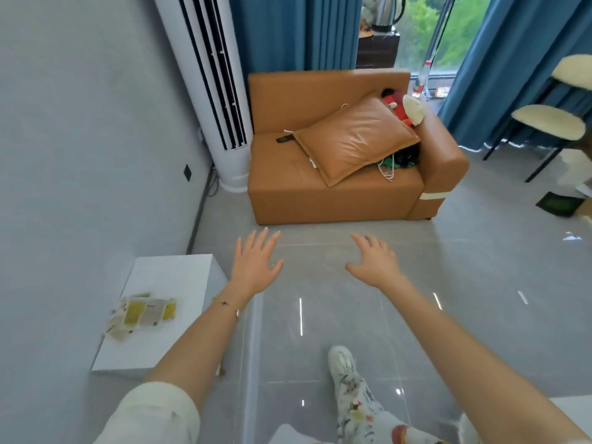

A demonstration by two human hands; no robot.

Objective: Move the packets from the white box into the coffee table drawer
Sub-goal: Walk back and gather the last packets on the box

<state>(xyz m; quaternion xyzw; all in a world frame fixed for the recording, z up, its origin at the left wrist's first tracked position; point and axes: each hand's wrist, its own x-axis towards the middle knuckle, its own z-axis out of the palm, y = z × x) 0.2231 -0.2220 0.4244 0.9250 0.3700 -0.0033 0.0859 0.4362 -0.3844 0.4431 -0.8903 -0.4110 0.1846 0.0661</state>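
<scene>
A white box (173, 277) stands on the floor against the left wall. On its top lie several yellow and beige packets (141, 314), fanned out near its left side. My left hand (254, 262) hovers above the floor just right of the box, fingers spread and holding nothing. My right hand (376, 261) is stretched out beside it, fingers relaxed and empty. No coffee table or drawer shows in this view.
An orange sofa (336, 193) with a cushion and toys stands straight ahead. A tall white air conditioner (221, 91) stands in the left corner. Chairs (547, 123) are at the right. Grey tiled floor (480, 283) lies between; my foot (344, 363) is below.
</scene>
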